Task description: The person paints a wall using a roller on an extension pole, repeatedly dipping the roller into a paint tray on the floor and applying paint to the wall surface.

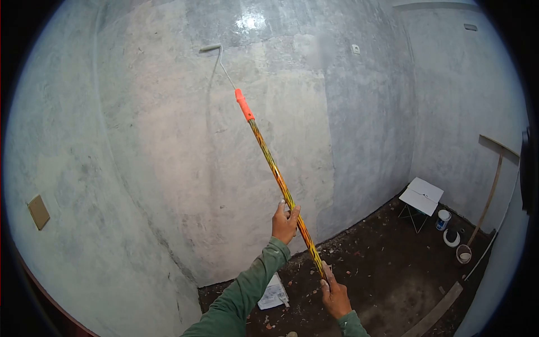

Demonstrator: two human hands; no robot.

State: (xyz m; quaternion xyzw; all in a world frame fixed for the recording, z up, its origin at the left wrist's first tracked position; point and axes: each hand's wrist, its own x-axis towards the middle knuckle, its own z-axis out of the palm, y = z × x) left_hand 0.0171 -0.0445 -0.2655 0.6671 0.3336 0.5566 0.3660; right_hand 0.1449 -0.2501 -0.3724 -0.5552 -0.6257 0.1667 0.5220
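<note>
A long yellow, orange and black patterned pole (273,168) slants up and to the left across the view. My left hand (285,223) is wrapped round its middle part, and my right hand (336,293) grips it at the lower end. At the top, an orange-red handle (243,105) joins the pole to a bent metal frame with a narrow paint roller (210,48). The roller is at the upper part of the grey wall (269,135); whether it touches the surface I cannot tell. Green sleeves cover both forearms.
On the dark dirt floor at the right are a white folding stool (421,196), a paint can (443,219) and small containers. A long wooden-handled tool (494,185) leans in the corner. A white sack (273,294) lies below my left arm. A board (441,309) lies lower right.
</note>
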